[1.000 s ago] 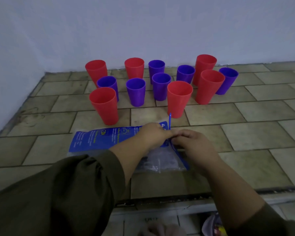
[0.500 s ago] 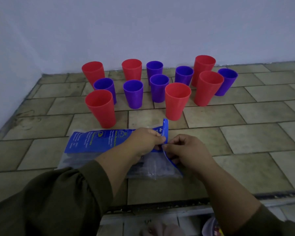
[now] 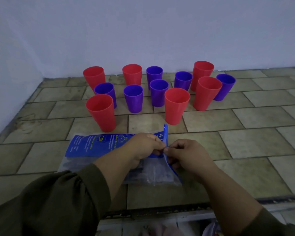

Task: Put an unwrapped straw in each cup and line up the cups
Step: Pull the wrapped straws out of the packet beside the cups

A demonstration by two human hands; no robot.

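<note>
A blue and clear plastic straw packet [image 3: 92,145] lies on the tiled counter in front of me. My left hand [image 3: 143,147] and my right hand [image 3: 186,154] both pinch its right end, where the blue edge stands up between my fingertips. Behind it stand several red and purple cups in a loose cluster, all empty. The nearest are a red cup [image 3: 101,112] on the left and a red cup [image 3: 176,105] just beyond the packet's raised end. A purple cup [image 3: 133,97] stands between them, farther back.
The tiled counter [image 3: 245,142] runs to a white wall at the back and on the left. Its front edge [image 3: 279,200] lies just under my forearms. Bare tiles stretch to the right of the cups.
Both hands have kept their pinch on the packet's right end and shifted slightly left and nearer. The blue flap now stands up more between my fingers.
</note>
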